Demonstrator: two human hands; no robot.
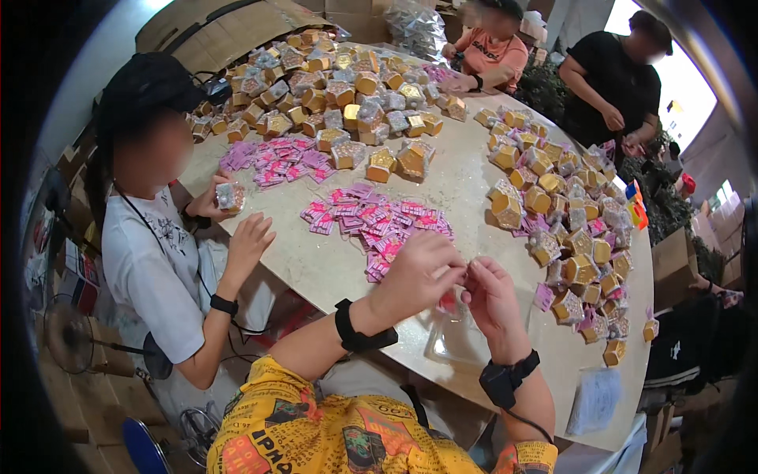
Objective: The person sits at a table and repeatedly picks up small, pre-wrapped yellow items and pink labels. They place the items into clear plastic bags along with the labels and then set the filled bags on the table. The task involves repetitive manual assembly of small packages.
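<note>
Desk totally loaded. Left hand and right hand up together above near edge, fingertips basically meeting. What's pinched between, can't tell, too tiny from here. Pinkish bit just below them, maybe tag. Pink tag pile just beyond left hand, wrapped gold boxes heaped off to right. Step in hand looks like fiddly fingertip work, imo; next move calls for steady pinch from both sides, light touch.
</note>
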